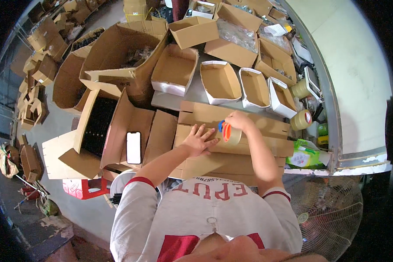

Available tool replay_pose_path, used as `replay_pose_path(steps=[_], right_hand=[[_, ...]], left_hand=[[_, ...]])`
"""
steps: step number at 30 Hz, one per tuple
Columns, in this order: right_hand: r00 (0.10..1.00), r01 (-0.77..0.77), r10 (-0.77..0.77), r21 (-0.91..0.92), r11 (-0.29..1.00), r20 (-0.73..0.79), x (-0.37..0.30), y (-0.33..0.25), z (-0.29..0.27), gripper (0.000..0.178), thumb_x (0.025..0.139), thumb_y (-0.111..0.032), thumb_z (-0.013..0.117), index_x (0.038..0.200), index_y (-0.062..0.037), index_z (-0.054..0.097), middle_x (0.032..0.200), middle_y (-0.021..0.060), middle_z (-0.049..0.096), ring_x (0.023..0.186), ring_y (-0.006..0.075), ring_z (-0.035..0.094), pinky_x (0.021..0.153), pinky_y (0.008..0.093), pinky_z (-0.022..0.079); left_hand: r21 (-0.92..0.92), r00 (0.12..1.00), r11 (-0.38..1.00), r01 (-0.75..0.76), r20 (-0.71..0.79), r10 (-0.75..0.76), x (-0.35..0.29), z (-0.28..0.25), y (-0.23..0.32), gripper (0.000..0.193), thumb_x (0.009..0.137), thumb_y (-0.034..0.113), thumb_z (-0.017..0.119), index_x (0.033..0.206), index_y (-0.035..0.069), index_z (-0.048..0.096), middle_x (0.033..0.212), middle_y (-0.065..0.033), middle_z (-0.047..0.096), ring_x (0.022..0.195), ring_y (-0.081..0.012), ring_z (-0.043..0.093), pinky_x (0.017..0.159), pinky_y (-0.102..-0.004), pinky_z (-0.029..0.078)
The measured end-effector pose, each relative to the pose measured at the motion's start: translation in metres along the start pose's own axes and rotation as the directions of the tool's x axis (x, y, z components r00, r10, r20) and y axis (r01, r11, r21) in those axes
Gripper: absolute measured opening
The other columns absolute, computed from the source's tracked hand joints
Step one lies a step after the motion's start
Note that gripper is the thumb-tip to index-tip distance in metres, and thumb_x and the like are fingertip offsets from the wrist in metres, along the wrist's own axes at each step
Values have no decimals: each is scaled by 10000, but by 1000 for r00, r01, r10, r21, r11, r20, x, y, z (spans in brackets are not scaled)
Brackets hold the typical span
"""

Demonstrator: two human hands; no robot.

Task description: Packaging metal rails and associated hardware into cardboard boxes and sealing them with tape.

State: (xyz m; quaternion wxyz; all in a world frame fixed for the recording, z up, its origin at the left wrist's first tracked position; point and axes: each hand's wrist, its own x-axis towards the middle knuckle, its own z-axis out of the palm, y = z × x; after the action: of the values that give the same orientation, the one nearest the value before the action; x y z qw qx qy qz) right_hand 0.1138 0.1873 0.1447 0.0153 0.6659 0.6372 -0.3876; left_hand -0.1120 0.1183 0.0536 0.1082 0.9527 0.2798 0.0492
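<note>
A flattened cardboard box [249,150] lies across the bench in front of me, its flaps reaching left and right. My left hand [199,141] presses on it with the fingers spread. Just to the right, my right hand [239,121] is closed around a tape dispenser [226,131] with a blue and orange frame and a wide roll of clear tan tape. The dispenser sits low over the cardboard, near my left fingertips. Whether tape is stuck to the board there is too small to tell.
A phone [134,147] with a white screen rests on cardboard at the left, beside an open carton of black parts [98,124]. Shallow open boxes [220,83] line the far side. Tape rolls [301,119] stand at the right; a caged fan [327,218] is behind my right arm.
</note>
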Motion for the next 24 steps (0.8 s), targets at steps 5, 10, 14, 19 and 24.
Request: replay_pose_path(steps=[5,10,14,19,24], right_hand=[[996,-83,70,-231,970,-64,24,-9,1,312,739,-284,585,859,-18,695,862,229,655,799,351,647,738,405,494],[998,-45,49,97,994,-47,-25,1,23,276,752,-248,594,898,-38,699,891,215,661,822,363,643,756,419,503],[891,91,-54,61,994,-450,-97,-5,82,393,778,-218,611,1118,-21,602,1049,202,632,915,368,623,815,422,491],[891,179,-121,94,979,-438,-180,4,123,406,774,-196,612,1125,7,593,1124,206,608,997,365,604,866,417,479],[932,21,75,260,965,-354,-147,29,135,366,785,-215,613,1100,-30,636,1068,197,644,980,353,628,862,392,487]], left_hand=[[-6,999,1000,2,40,-2,0,-14,0,639,852,515,545,1423,309,345,1518,-112,217,1349,-448,239,1052,-644,192],[4,1000,1000,1,29,-1,0,-10,-2,649,846,512,553,1426,307,344,1521,-109,212,1343,-448,249,1053,-645,186],[-33,1000,999,3,30,-2,0,0,-4,651,845,511,555,1427,308,345,1527,-106,198,1337,-447,255,1050,-643,191],[-8,998,1000,16,59,-15,3,0,-4,661,850,492,559,1437,318,312,1534,-94,173,1342,-436,231,1054,-644,179],[11,995,1000,-4,98,3,9,-5,5,686,853,521,540,1448,287,290,1535,-77,167,1346,-421,217,1048,-654,170]])
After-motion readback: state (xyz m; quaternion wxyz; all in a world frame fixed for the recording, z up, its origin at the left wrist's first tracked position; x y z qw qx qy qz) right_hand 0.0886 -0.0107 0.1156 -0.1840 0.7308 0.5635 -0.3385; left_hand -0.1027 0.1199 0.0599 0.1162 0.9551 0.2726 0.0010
